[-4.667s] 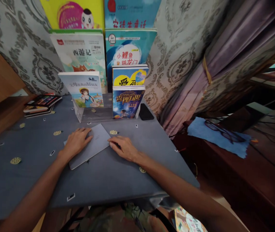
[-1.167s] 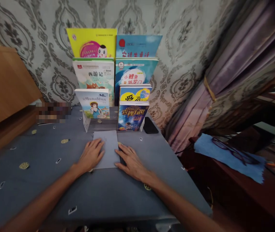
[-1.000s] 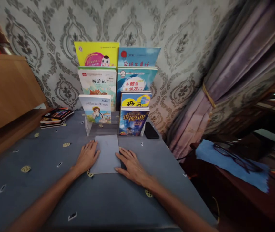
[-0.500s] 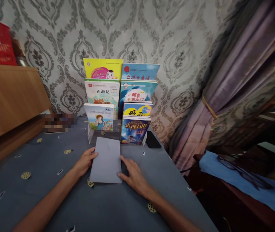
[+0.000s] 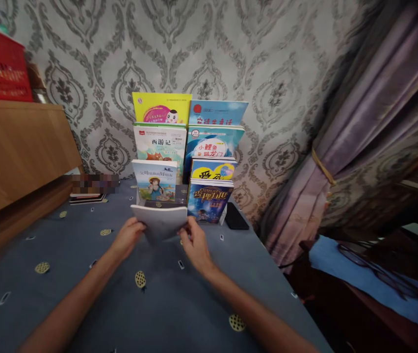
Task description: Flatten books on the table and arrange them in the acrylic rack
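"One grey booklet (image 5: 161, 223), head view: position?"
"In front of the displayed books (image 5: 211, 198), tilted up; a second ago, flat."
"Left hand (image 5: 128, 239)?"
"Grasping its left edge."
"Right hand (image 5: 196, 243)?"
"Pinching its right edge."
"Significance?"
"Handled by both edges now, no longer lying down. Lower edge touching tablecloth (image 5: 179, 309): cannot tell."

A thin, plain grey-blue book (image 5: 160, 223) tilts between both hands (image 5: 196, 243)
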The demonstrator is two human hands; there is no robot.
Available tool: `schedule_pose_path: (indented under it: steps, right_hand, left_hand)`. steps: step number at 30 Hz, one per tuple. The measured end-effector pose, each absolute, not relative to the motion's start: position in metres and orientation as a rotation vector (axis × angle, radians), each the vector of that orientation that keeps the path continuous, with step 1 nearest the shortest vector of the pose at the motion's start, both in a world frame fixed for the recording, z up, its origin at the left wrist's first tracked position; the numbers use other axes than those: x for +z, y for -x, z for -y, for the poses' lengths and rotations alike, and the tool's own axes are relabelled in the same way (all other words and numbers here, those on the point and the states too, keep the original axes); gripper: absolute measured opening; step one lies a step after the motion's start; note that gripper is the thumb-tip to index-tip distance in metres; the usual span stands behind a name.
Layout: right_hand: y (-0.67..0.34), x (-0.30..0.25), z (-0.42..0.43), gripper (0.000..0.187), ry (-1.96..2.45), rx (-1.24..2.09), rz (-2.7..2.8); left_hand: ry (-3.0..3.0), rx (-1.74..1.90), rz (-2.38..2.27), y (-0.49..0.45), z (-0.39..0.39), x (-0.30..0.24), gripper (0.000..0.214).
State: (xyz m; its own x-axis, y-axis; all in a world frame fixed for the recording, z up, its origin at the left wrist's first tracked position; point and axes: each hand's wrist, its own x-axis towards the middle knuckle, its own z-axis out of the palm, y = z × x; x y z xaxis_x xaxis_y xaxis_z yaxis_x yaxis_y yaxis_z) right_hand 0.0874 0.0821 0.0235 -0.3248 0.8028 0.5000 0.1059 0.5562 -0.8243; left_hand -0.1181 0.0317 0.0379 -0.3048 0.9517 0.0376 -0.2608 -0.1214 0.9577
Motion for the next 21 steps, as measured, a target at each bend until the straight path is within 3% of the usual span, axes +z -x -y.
schedule_pose_path:
  steps: [5, 14, 21]
  right_hand:
    - [-0.079, 0.002, -0.073, 0.011, 0.72, 0.583, 1.837]
    - [-0.085, -0.01, -0.071, 0.021, 0.66, 0.539, 1.873]
    - [-0.078, -0.007, -0.085, 0.045, 0.485, 0.423, 2.033]
  left_hand:
    - [-1.14, 1.636, -1.271, 0.112, -0.037, 0.03, 0.011]
    - [-1.409, 1.514, -1.306, 0.105, -0.028, 0.037, 0.011]
    - [-1.598, 1.755, -1.311, 0.119, -0.041, 0.063, 0.025]
